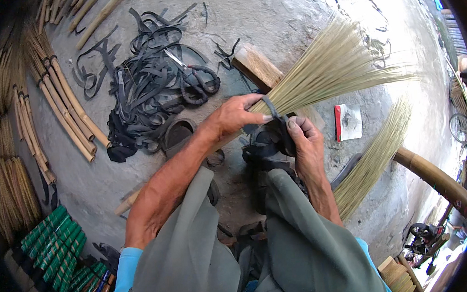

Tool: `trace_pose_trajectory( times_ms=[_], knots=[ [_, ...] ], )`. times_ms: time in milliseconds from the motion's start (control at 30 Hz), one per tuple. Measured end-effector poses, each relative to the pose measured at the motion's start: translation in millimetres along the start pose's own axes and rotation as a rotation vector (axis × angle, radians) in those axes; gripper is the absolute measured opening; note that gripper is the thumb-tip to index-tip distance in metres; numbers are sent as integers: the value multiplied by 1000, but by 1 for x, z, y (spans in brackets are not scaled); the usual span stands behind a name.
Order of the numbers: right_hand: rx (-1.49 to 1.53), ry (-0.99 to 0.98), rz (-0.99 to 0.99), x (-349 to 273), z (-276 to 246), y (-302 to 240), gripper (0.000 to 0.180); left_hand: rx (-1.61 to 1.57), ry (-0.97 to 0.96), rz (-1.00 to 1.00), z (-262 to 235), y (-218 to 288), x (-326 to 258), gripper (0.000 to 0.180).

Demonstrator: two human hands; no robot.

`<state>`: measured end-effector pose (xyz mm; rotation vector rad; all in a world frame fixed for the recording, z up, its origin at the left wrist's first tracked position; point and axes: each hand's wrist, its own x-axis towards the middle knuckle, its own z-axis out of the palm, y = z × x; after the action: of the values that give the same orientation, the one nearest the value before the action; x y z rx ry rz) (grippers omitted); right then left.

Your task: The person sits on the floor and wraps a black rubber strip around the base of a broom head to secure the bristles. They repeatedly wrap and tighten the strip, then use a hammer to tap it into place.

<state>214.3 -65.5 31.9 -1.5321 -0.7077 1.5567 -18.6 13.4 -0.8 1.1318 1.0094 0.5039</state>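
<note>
A fan of pale straw bristles [332, 68] spreads up and to the right from a bound neck near the picture's middle. My left hand [235, 115] grips that neck from the left, fingers wrapped over the bristles. My right hand [302, 140] sits just below and right of it, pinching a black rubber strip [272, 111] that crosses the neck. Under the bristles lies a wooden block [257, 66]. My grey-trousered knees fill the lower part of the picture.
A tangled heap of black rubber strips [146, 81] with scissors [190, 72] on it lies at upper left. Bamboo sticks [65, 104] lie further left, green-wrapped handles [55, 248] at lower left. A second broom [377, 156] on a bamboo pole [436, 176] lies at right, near a red-and-white packet [348, 121].
</note>
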Motion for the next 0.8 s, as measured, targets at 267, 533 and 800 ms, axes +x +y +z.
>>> trace_pose_trajectory(
  times_ms=[267,533,800],
  knots=[
    [101,11,57,-6,8,-4,28,613,333,220,21,1,-17,84],
    [133,6,155,-9,20,-17,24,528,350,93,30,-1,-13,76],
    [108,-35,-116,16,50,-11,25,101,422,220,18,-17,-12,54]
  ],
)
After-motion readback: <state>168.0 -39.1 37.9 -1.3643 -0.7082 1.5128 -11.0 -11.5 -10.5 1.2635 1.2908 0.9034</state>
